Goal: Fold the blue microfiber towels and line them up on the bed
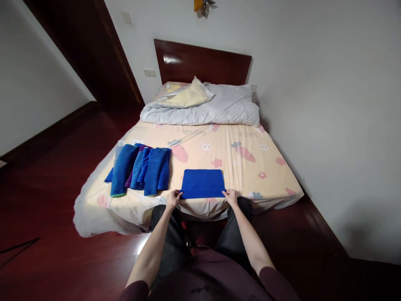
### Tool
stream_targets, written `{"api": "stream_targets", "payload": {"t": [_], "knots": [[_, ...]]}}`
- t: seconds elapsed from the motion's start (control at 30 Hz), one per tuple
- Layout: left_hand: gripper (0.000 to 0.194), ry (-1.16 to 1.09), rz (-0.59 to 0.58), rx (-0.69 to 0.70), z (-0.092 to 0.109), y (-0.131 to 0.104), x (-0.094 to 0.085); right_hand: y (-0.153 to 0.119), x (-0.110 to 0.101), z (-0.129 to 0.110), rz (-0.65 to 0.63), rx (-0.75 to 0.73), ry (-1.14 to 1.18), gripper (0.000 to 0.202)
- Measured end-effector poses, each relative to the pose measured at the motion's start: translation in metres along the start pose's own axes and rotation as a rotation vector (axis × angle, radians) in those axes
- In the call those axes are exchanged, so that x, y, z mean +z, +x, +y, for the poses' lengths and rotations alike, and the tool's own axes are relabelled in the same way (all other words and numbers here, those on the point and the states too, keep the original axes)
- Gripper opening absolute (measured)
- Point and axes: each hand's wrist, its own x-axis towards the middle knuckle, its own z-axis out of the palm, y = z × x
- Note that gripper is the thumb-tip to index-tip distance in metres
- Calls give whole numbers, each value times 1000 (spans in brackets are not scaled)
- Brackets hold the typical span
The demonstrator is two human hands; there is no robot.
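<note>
A blue cloth (203,182) lies flat on the bed near its front edge, with a folded strip along the side closest to me. My left hand (173,199) pinches the near left corner of this cloth. At the near right corner, my right hand (231,196) grips the cloth between thumb and fingers. To the left on the bed, several rolled or folded towels (155,171), mostly blue with some purple, lie side by side.
The bed (250,175) has a patterned sheet with carrots and rabbits. A bunched grey-white quilt (232,104) lies toward the dark wooden headboard (203,62). A wall stands along the right, and dark red floor (62,188) shows at the left.
</note>
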Motion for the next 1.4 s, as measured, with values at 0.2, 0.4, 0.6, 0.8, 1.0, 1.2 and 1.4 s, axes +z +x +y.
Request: {"api": "stream_targets", "payload": {"t": [0.2,0.4,0.6,0.8,1.0,1.2,1.4], "knots": [[21,-12,19,20,-1,0,1,-1,5,2,35,-8,-45,17],[19,-37,45,62,1,-5,4,-11,5,-7,81,-40,-135,16],[25,102,176,218,11,-16,8,-23,0,-18,45,-461,-505,36],[39,292,29,595,4,-18,9,-26,5,-14,-67,-532,-552,48],[45,286,35,543,-11,-22,16,-28,-1,-19,-76,-505,-458,39],[59,365,-55,553,-9,-12,13,-18,-7,-23,-183,-466,-478,47],[52,512,-26,586,6,-3,14,-8,-2,-33,-217,-343,-505,50]]}}
